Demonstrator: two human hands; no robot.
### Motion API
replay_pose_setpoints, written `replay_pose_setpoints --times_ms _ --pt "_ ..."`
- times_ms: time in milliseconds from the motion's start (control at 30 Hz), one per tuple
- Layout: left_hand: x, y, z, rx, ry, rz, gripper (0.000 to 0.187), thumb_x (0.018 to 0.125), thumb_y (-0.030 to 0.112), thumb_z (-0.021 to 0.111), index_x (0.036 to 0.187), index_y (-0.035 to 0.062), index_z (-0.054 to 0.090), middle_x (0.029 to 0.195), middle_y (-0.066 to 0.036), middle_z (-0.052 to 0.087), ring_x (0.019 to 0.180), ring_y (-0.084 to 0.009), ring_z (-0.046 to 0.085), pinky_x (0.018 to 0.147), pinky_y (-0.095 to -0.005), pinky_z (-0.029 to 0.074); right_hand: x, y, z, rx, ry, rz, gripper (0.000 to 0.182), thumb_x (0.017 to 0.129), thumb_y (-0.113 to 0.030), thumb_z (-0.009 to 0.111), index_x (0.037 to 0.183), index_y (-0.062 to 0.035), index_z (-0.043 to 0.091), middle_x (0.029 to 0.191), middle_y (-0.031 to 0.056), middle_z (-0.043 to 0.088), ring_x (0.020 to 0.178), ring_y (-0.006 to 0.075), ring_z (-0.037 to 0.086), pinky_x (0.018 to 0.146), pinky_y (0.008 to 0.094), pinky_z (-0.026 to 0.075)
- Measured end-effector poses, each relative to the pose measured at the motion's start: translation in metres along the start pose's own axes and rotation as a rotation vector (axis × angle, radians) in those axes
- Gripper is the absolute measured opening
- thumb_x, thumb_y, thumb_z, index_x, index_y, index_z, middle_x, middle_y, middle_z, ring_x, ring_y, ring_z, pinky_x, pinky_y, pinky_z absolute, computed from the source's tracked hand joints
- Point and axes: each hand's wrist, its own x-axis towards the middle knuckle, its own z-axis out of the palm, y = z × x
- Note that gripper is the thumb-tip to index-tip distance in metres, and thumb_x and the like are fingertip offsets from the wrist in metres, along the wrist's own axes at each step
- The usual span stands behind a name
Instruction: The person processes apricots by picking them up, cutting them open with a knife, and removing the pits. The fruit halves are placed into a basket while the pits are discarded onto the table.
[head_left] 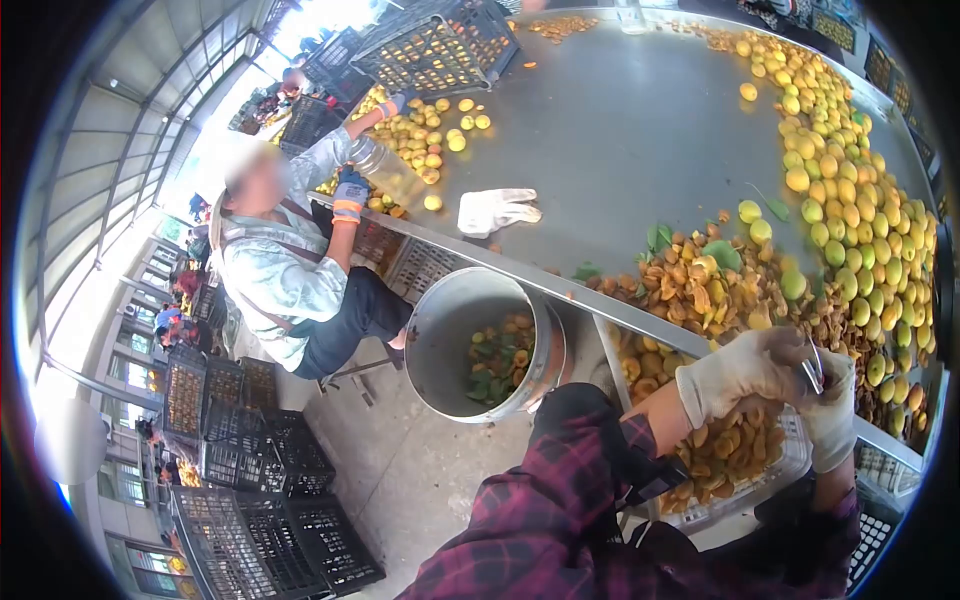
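Both my hands wear soiled whitish gloves and meet over the table's near edge. My left hand [738, 378] has its fingers closed at the fingertips; whatever they grip is hidden. Close against it, my right hand [832, 415] is wrapped around a small shiny metal tool [814, 370], whose exact kind I cannot make out. Beneath the hands, a crate [795, 470] holds split apricot halves [715, 460]. A heap of apricot halves and scraps [700, 275] lies on the table just beyond, beside many whole apricots [850, 220].
A metal table [620, 110] carries a loose white glove [497, 211]. A bucket [430, 345] with fruit and leaves stands left of my knee. Across from it sits a co-worker [285, 265] holding a clear container [385, 172]. Black crates [270, 535] are stacked at lower left.
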Motion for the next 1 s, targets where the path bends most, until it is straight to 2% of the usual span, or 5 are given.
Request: replay_pose_setpoints --times_ms 167,300,333,600,1000 --pt "0.024 -0.039 -0.004 -0.417 -0.198 -0.083 0.066 0.081 -0.013 0.064 0.141 0.0009 0.042 0.112 -0.01 0.064 0.1 -0.0163 0.064 0.077 -0.029 0.055 -0.002 -0.018 -0.013 -0.151 -0.007 -0.154 0.036 0.058 -0.006 0.085 0.093 -0.0037 0.074 0.085 0.0107 0.066 0.084 0.0245 0.066 0.075 0.0333 0.051" --pt "0.002 -0.006 0.015 0.342 -0.167 0.401 0.049 0.065 -0.011 0.075 0.11 0.0048 0.063 0.099 -0.004 0.066 0.081 -0.0127 0.064 0.063 -0.0262 0.052 -0.006 -0.015 -0.003 -0.208 -0.031 -0.226 0.038 0.064 -0.011 0.084 0.099 -0.0044 0.072 0.087 0.0106 0.065 0.087 0.0266 0.067 0.077 0.0361 0.052" --pt "-0.013 0.018 0.028 -0.063 -0.064 -0.092 0.048 0.07 -0.008 0.074 0.115 0.0025 0.06 0.098 -0.005 0.064 0.084 -0.0117 0.062 0.061 -0.0255 0.05 -0.007 -0.008 -0.004 -0.258 -0.005 -0.266 0.035 0.065 -0.01 0.083 0.097 -0.004 0.072 0.087 0.0111 0.065 0.086 0.027 0.067 0.077 0.0364 0.052" --pt "0.012 -0.014 0.013 0.051 0.22 0.204 0.036 0.097 0.026 0.062 0.118 -0.0025 0.056 0.097 -0.004 0.063 0.089 -0.0095 0.059 0.078 -0.0254 0.049 -0.019 0.028 0.014 -0.172 0.278 -0.157 0.016 0.071 -0.003 0.074 0.085 -0.0017 0.068 0.08 0.0069 0.066 0.074 0.0214 0.063 0.07 0.0316 0.049" --pt "-0.011 0.01 0.021 0.095 0.028 0.043 0.079 0.076 0.0 0.07 0.147 0.0009 0.037 0.125 -0.009 0.055 0.091 -0.0117 0.059 0.078 -0.0223 0.049 -0.008 0.013 -0.011 0.124 -0.003 0.14 0.028 0.079 -0.012 0.078 0.103 0.0004 0.071 0.1 0.0031 0.071 0.087 0.0098 0.065 0.078 0.0228 0.05"
